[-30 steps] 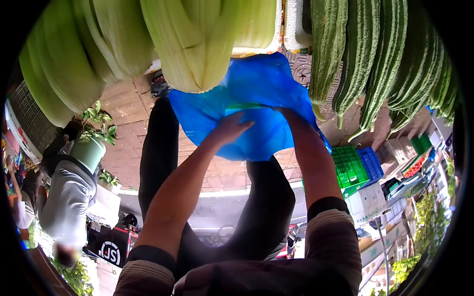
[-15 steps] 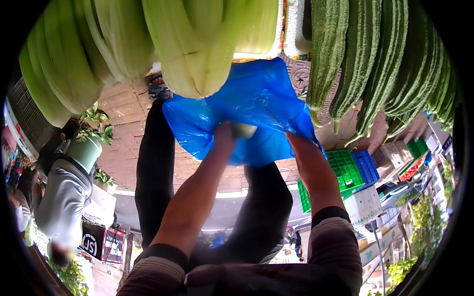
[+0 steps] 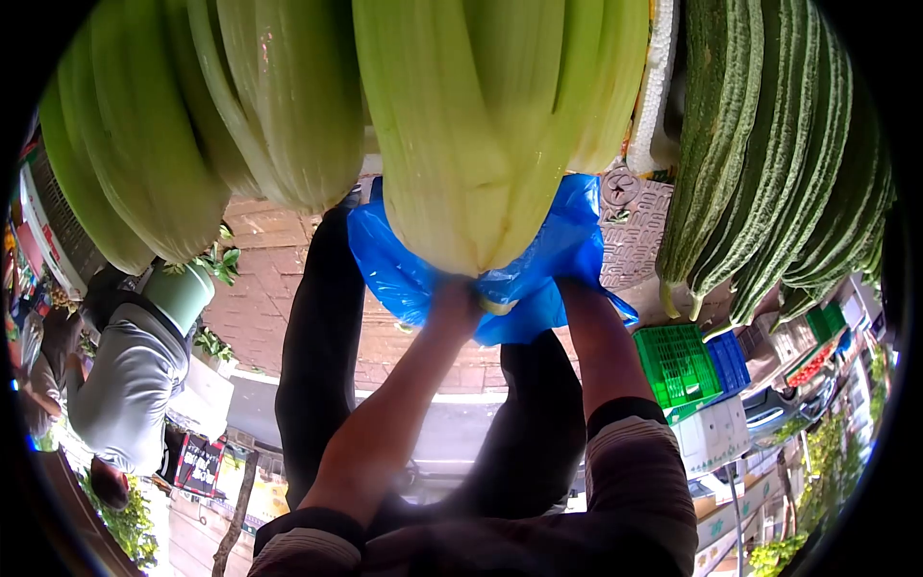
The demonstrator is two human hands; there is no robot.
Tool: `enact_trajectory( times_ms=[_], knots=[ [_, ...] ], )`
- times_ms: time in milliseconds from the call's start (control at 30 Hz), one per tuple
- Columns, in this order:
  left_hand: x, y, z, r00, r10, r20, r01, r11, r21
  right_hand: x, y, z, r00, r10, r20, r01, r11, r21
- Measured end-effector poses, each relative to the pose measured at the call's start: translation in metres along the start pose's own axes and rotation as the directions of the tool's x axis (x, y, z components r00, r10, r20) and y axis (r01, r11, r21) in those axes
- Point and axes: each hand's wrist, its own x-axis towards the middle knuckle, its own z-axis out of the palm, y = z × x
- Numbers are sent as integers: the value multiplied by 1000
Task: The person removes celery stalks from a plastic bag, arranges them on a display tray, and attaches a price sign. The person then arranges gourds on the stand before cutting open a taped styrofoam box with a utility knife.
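A large bunch of celery (image 3: 461,125), its pale base pointing toward me, hangs over a crumpled blue plastic bag (image 3: 413,264) and hides part of it. My left hand (image 3: 457,296) reaches into the bag's near side, just below the celery base, with its fingers hidden. Right beside it a small pale yellow-green piece (image 3: 496,307) shows; I cannot make out what it is. At the bag's right side my right hand (image 3: 575,290) is closed on the plastic, its fingers mostly covered by the folds.
More celery bunches (image 3: 279,106) lie to the left. Several dark ridged gourds (image 3: 788,163) line the right. Green (image 3: 678,361) and blue crates (image 3: 728,361) stand lower right. A person in a grey shirt (image 3: 130,380) is at the left near a pale green bucket (image 3: 180,293). Brick paving lies below.
My view has shifted, and the celery bunch now covers much more of the bag. The bag looks more gathered around my hands, which are slightly closer together.
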Motion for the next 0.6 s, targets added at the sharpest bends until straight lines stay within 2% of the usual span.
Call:
enact_trajectory(
  times_ms=[133, 167, 233, 333, 367, 433, 500, 600],
  knots=[
    [-9, 13, -38, 986, -49, 162, 61, 996, -66, -2, 0, -16, 1000, -19, 18, 19, 1000, 20],
    [-7, 14, -43, 973, -77, 220, 82, 997, -10, -2, 1, -24, 999, -31, 29, 30, 999, 21],
    [-17, -11, -22, 982, -75, 175, 135, 921, -366, -4, 0, -42, 997, -49, 54, 48, 998, 28],
    [-33, -14, -14, 938, -271, 217, 341, 603, -721, -7, -8, -67, 989, -77, 124, 72, 997, 41],
    [-37, -12, -15, 892, -332, 305, 419, 359, -834, -4, -15, -73, 984, -89, 156, 82, 995, 51],
    [-37, 17, -39, 783, -376, 495, 497, -100, -862, 1, -35, -83, 964, -113, 243, 97, 992, 76],
    [-39, 54, -71, 667, -346, 660, 497, -454, -740, 5, -60, -86, 935, -120, 333, 103, 992, 69],
    [-58, 76, -97, 712, -301, 635, 549, -325, -770, 4, -95, -85, 887, -80, 454, 76, 997, 27]
  ],
)
